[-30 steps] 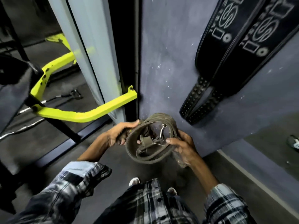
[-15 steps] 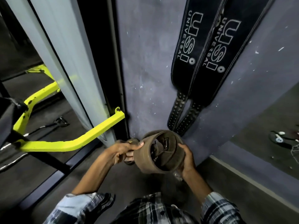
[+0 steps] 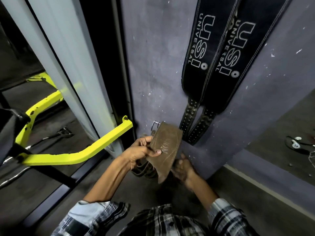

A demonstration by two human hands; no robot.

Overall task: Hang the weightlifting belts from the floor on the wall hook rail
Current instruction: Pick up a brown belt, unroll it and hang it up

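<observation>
A worn brown leather belt is held in front of the wall, its wide back panel facing me and its metal buckle sticking up at the top. My left hand grips the panel's left edge, thumb on its face. My right hand holds it from behind on the right, partly hidden. Loops of the strap hang below my left hand. Two black "USI Universal" belts hang side by side on the purple-grey wall. The hook rail is out of view above.
A yellow-green machine bar juts out at the left, beside a pale upright column. Black frame parts and a chrome bar lie low on the left. Small white and black items lie on the floor at the right.
The brown belt was a rolled coil in both hands; now its wide panel is unrolled and turned toward me, raised nearer the wall. My view has tilted upward.
</observation>
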